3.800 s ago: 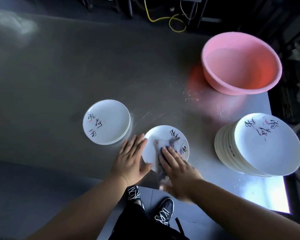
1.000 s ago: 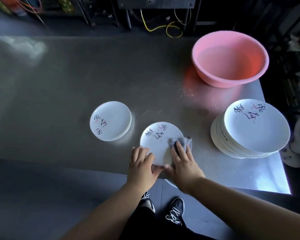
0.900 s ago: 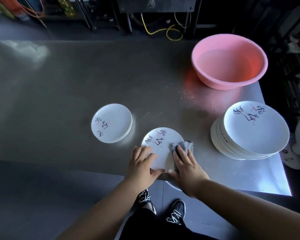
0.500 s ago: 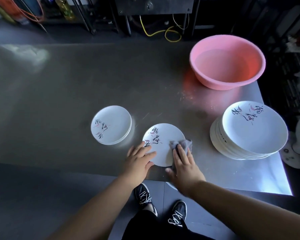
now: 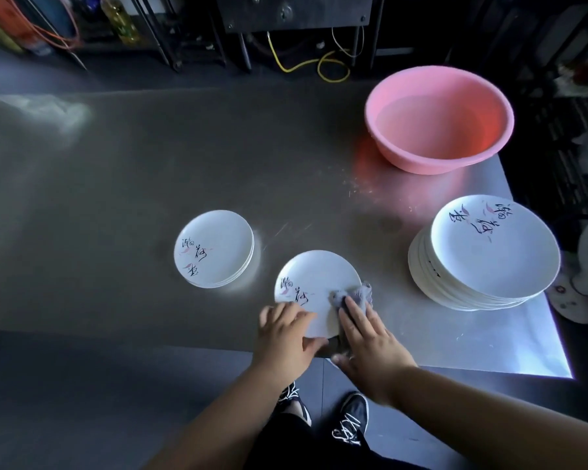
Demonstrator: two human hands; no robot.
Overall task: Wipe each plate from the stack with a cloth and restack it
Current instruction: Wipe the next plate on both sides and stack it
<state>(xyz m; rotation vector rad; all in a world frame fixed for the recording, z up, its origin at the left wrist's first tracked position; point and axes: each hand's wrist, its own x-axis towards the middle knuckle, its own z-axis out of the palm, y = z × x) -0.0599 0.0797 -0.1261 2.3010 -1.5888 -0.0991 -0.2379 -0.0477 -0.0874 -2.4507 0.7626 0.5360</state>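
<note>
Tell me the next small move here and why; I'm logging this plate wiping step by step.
Probably sweep the cloth leftward across the plate. The right hand presses the cloth flat at the plate's right rim, while the left hand steadies the near-left edge, so the face with the lettering likely needs wiping before it joins the small stack.

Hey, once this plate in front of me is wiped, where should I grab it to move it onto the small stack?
Probably by the near rim of the plate, from your side. It lies flat near the table edge, with your left hand already resting on that rim.
</note>
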